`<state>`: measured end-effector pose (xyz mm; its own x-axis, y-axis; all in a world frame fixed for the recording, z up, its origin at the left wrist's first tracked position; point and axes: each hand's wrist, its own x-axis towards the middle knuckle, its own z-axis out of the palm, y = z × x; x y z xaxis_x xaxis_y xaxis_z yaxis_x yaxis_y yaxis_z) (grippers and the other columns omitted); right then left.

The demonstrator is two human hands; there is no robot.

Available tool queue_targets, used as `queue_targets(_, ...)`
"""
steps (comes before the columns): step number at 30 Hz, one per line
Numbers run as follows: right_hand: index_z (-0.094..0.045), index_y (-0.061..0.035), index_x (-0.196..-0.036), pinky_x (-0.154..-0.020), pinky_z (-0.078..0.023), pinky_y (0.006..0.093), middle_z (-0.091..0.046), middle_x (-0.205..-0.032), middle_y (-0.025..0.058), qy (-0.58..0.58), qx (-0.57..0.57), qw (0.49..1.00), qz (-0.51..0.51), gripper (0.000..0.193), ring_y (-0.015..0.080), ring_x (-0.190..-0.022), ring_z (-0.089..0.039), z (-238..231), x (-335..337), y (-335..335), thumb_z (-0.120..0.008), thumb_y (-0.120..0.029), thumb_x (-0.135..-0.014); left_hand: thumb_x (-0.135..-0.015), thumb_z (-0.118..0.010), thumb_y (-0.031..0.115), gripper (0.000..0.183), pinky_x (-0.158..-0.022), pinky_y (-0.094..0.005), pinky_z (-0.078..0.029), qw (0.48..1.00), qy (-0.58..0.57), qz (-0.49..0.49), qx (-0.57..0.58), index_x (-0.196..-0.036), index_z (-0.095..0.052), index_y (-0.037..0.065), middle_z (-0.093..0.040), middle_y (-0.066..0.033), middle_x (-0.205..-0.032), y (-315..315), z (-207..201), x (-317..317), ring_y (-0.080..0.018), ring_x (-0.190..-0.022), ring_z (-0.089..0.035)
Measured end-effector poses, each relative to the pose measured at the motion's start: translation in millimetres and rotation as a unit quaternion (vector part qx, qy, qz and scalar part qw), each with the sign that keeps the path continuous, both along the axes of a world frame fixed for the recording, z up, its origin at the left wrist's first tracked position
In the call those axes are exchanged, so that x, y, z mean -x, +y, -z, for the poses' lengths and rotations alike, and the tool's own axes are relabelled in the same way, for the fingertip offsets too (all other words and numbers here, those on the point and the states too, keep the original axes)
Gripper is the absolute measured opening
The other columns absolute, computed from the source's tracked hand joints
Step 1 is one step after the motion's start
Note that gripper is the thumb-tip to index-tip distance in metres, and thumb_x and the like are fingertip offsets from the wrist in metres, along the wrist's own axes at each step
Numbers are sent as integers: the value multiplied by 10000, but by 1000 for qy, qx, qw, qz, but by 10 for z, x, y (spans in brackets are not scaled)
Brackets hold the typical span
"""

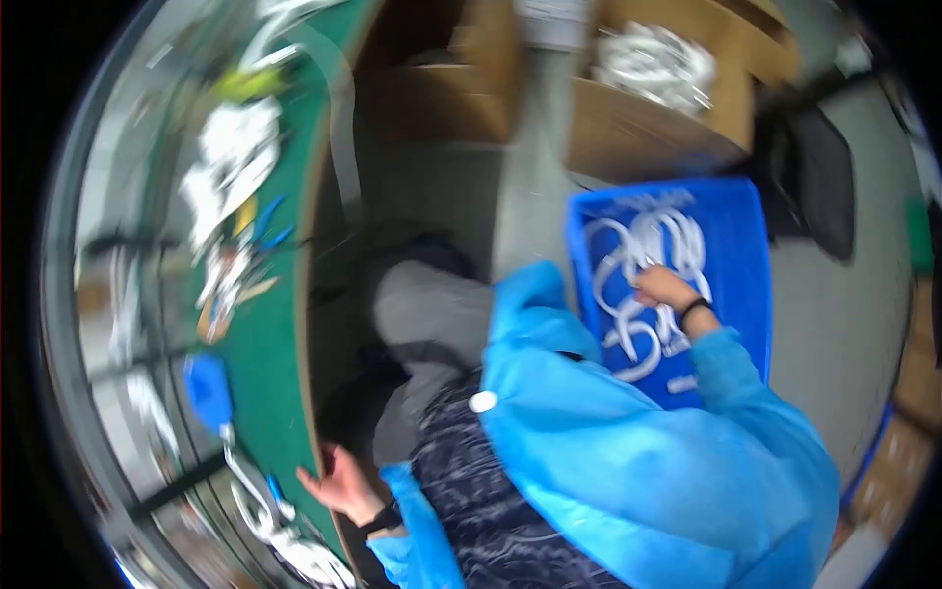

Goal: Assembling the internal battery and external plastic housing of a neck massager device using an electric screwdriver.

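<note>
My right hand (667,288) reaches into a blue plastic bin (756,294) on my right. Its fingers are closed on one of the white coiled cables (648,236) that lie there in loose loops. Motion blur and the hand itself hide exactly how the coil is gripped. My left hand (339,486) is at the brown edge of the green-topped table (265,393), its fingers apart and nothing in them. Close by on that table are more white cables (294,550) with a small blue piece among them.
Farther up the table lie a blue rounded object (208,393), a cluster of tools (235,270) and white crumpled material (235,147). Beyond the bin stands a cardboard box (657,128) holding white bundles. Another cardboard box (442,103) is left of it. A black chair (819,177) stands right of the bin.
</note>
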<state>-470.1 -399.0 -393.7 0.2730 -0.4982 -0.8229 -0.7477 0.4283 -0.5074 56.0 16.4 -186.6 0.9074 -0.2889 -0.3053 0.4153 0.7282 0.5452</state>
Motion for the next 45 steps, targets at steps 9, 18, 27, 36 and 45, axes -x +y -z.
queue_targets(9, -651, -21, -1058, -640, -441, 225, -636, -748, 32, -417, 1, 877, -239, 209, 84, -683, -563, -2845, -2780, 59, -643, -198, -947, -1030, -596, 256, 381, -1006, -374, -518, 931, 13, 191, -310, -1322, -597, 10, -652, -185, -1346, 525, -457, 1044, -256, -1191, -650)
queue_targets(18, -637, -23, -1039, -638, -415, 221, -583, -789, -5, -460, 27, 721, -518, 125, 69, -708, -557, -3243, -5055, 2025, -639, -132, -978, -951, -652, 198, 264, -842, -342, -546, 719, 181, -141, -656, -1150, -656, 24, -746, -118, -1018, 2354, 962, 2303, -203, -939, -704)
queue_targets(27, -604, -1, -1040, -580, -401, 223, -532, -733, 7, -440, 74, 686, -575, 126, 80, -634, -508, -2922, -5181, 2861, -612, -119, -997, -906, -742, 212, 624, -869, -374, -533, 716, 405, -112, -558, -1413, -443, 5, -660, -182, -1168, 2649, 3033, 2981, -262, -1022, -645)
queue_targets(36, -599, 4, -1007, -528, -339, 217, -533, -782, 44, -434, 161, 686, -562, 200, 76, -580, -457, -2825, -5138, 2917, -645, -187, -975, -812, -769, 200, 931, -848, -416, -572, 621, 491, -208, -574, -1448, -225, -207, -608, -385, -1215, 2952, 4077, 2451, -410, -961, -701)
queue_targets(45, -590, -6, -998, -523, -313, 214, -518, -767, 25, -407, 197, 712, -536, 195, 62, -554, -429, -2871, -5122, 2956, -632, -196, -983, -824, -763, 393, 1056, -1053, -430, -477, 669, 512, 39, -538, -1490, -152, -154, -608, -393, -1256, 3289, 4250, 2273, -438, -1220, -628)
